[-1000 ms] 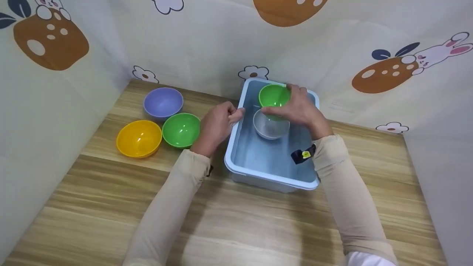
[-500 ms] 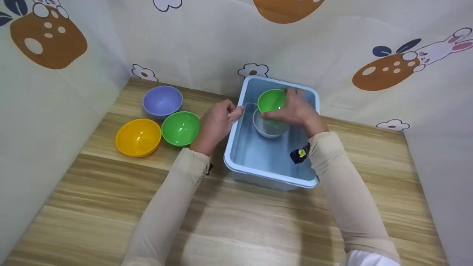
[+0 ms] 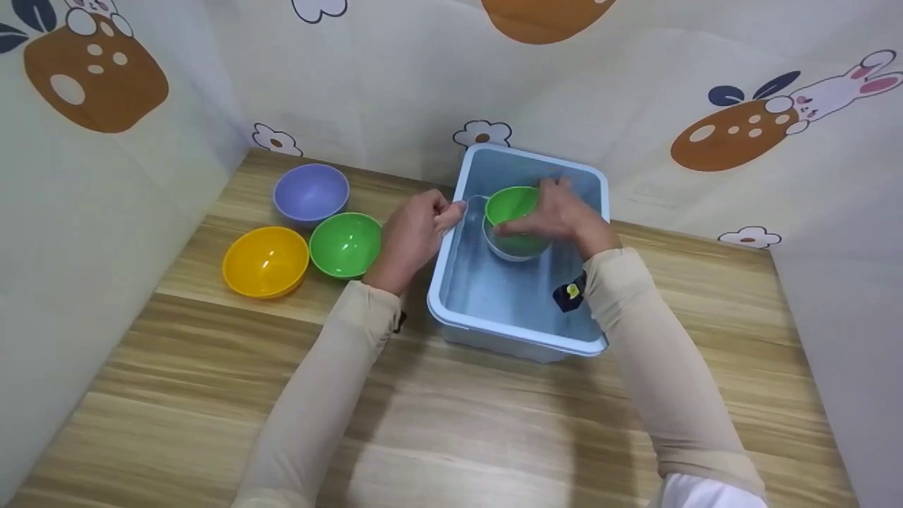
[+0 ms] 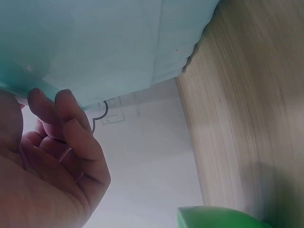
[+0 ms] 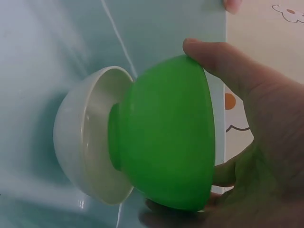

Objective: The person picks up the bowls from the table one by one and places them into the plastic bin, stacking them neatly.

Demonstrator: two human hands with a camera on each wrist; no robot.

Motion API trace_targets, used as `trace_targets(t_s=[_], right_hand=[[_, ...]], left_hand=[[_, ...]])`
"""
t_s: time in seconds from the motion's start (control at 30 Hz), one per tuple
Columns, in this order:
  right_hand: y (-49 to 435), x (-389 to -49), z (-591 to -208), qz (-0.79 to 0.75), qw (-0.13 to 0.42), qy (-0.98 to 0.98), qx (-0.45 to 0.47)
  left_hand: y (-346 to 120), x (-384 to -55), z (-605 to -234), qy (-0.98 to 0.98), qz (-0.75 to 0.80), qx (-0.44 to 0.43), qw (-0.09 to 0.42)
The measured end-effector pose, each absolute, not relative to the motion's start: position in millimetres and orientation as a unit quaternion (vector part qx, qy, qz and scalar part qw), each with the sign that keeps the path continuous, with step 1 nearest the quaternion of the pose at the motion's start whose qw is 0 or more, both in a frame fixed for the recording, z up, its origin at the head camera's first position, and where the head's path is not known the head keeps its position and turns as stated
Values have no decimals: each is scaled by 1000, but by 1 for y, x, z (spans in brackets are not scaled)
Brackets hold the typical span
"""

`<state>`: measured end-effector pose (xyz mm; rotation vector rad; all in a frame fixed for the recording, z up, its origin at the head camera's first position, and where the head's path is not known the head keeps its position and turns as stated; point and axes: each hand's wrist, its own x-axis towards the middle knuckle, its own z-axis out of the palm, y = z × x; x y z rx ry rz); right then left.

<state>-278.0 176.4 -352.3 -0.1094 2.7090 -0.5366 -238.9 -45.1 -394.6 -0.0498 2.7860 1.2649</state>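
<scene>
My right hand (image 3: 561, 215) grips a green bowl (image 3: 508, 204) by its rim, thumb on one side and fingers on the other. In the right wrist view the green bowl's (image 5: 166, 133) foot reaches inside the mouth of a whitish bowl (image 5: 71, 137). That whitish bowl sits on the floor of a light blue plastic tub (image 3: 518, 335), partly hidden by the green one in the head view. My left hand (image 3: 416, 233) pinches the tub's left rim, its fingers curled beneath the edge in the left wrist view.
On the wooden table (image 3: 451, 437), left of the tub, stand a purple bowl (image 3: 310, 192), a second green bowl (image 3: 346, 245) and an orange bowl (image 3: 266, 262), close together. Fabric walls with fruit and rabbit prints (image 3: 381, 92) enclose the table's back and sides.
The right hand has lowered the green bowl and brought it slightly toward me, down into the whitish bowl's mouth. The left hand has stayed at the tub's rim.
</scene>
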Motion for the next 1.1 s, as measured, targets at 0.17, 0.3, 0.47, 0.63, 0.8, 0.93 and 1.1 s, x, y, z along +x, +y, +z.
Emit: trace_targets(t_s=[0.17, 0.3, 0.47, 0.63, 0.8, 0.93, 1.1], right_hand=[[177, -278, -353, -162, 170, 970, -56], [176, -278, -355, -144, 163, 974, -56], [172, -279, -358, -136, 174, 974, -54], [169, -277, -361, -131, 181, 974, -45], [168, -277, -362, -128, 190, 972, -42], [167, -278, -362, -128, 201, 970, -44], [167, -279, -363, -113, 204, 970, -63]], left_hand=[[-45, -238, -397, 911, 411, -7, 15], [-45, -238, -398, 911, 413, -3, 8], [-45, -238, -397, 909, 415, -6, 18], [-45, -238, -397, 911, 412, -3, 15], [-45, -238, -397, 910, 414, -4, 17], [-45, -238, -397, 908, 419, -8, 25], [-46, -237, -397, 908, 420, 5, 2]])
